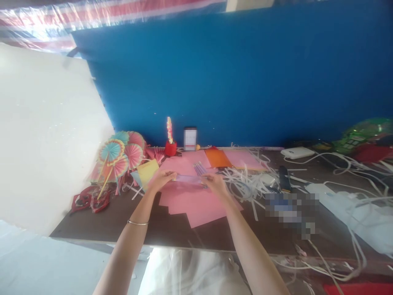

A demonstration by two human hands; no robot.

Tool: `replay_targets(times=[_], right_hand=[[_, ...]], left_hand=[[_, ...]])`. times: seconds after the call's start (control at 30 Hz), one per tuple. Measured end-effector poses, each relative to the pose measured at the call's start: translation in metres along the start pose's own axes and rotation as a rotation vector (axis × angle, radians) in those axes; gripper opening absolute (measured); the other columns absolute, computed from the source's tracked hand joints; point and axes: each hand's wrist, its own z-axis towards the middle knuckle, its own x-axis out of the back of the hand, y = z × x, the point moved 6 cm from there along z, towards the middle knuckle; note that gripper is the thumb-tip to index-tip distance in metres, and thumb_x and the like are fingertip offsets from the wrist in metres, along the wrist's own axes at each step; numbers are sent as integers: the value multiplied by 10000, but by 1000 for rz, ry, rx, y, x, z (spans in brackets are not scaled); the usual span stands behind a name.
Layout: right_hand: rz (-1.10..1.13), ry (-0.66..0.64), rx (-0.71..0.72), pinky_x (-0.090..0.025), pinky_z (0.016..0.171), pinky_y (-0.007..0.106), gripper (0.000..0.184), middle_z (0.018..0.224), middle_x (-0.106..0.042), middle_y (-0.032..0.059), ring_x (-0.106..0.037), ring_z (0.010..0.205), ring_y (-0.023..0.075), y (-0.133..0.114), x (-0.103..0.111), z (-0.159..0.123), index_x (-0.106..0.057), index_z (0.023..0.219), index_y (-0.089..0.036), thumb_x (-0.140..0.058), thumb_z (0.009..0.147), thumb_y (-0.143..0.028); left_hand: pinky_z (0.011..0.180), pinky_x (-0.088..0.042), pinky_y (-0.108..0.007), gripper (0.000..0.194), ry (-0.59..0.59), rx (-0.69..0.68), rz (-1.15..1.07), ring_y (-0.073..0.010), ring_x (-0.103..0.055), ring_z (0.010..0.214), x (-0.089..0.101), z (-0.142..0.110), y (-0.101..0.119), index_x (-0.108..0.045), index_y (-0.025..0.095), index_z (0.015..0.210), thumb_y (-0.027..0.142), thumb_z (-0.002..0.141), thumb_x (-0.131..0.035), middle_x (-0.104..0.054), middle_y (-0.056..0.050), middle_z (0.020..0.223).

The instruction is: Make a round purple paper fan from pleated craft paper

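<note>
Pale purple strip, one, held between my two hands

Item: strip, level, above the pink sheets. One end is pinched in my left hand, the other in my right hand, thumb against fingers on both.

Progress, as I judge it: the paper fans, left of my left hand, look finished. The strip is not joined to anything. The pink sheets under my hands lie flat, unpleated. Purple pieces lie just beyond my right hand, folded or rod-like, too blurred to tell.

Surface: dark worktop. Yellow sheet, just beyond my left hand; orange sheet, beyond my right; tangled white strips, right of it. Red pot, farther off, ahead of my left hand.

Room: blue panel, ahead of both hands; white panel, well left; striped sheeting, high beyond.
</note>
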Motion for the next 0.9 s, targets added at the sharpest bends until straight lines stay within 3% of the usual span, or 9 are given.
replay_targets(times=[0.17,0.43,0.67,0.9], right_hand=[[15,23,8,-507,501,310,259,683,-687,80,-662,622,256,0,0,0,-668,807,-140,-638,678,-362],[57,-9,22,-534,542,329,227,688,-682,76,-655,623,240,-6,-1,-1,-661,796,-151,-645,682,-347],[28,-36,70,-532,596,346,214,704,-671,59,-641,651,217,-11,1,-4,-635,843,-164,-607,717,-336],[6,-95,40,-504,585,306,287,719,-671,59,-637,662,209,-3,-4,-2,-618,936,-172,-614,703,-339]], left_hand=[[749,-487,-291,408,34,21,6,-191,-631,838,2,0,0,-662,159,948,405,626,-712,-681,-84,922],[736,-499,-318,301,130,6,25,-201,-639,769,11,4,-5,-677,139,816,359,615,-723,-699,-78,790],[749,-484,-302,294,32,29,82,-212,-635,816,9,2,-4,-709,151,816,358,608,-704,-708,-78,843],[729,-477,-279,290,48,-13,146,-190,-629,784,8,0,-2,-697,162,791,373,593,-709,-701,-63,819]])
